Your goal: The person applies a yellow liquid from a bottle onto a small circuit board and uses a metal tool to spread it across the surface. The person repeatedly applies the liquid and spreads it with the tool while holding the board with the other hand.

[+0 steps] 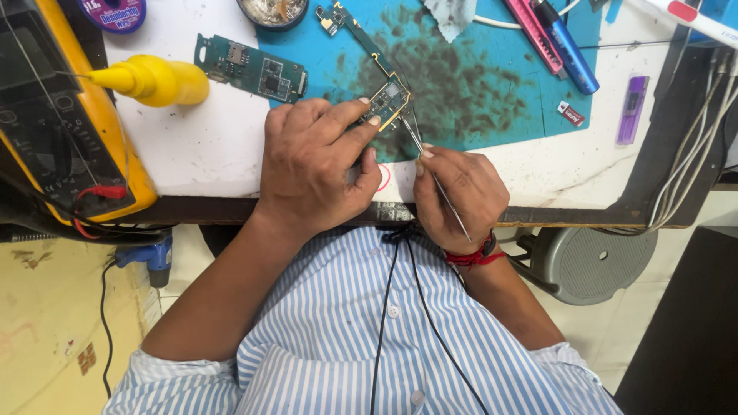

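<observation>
At the near edge of the blue mat (492, 92): the long circuit board (382, 83) lies aslant, its lower end under the hands.
Left hand (315, 165): fingers pressed together on the board's lower end, pinning it to the mat.
Right hand (461, 196): fingers clamped on thin tweezers (430, 165), tips at the board's lower right edge.
Slip risk: a sideways skid could scratch tracks or flick off a small part.
Shift risk: lighter pressure could let the board pivot.
Left of the mat: a second green board (250, 68), a yellow bottle (154, 79).
</observation>
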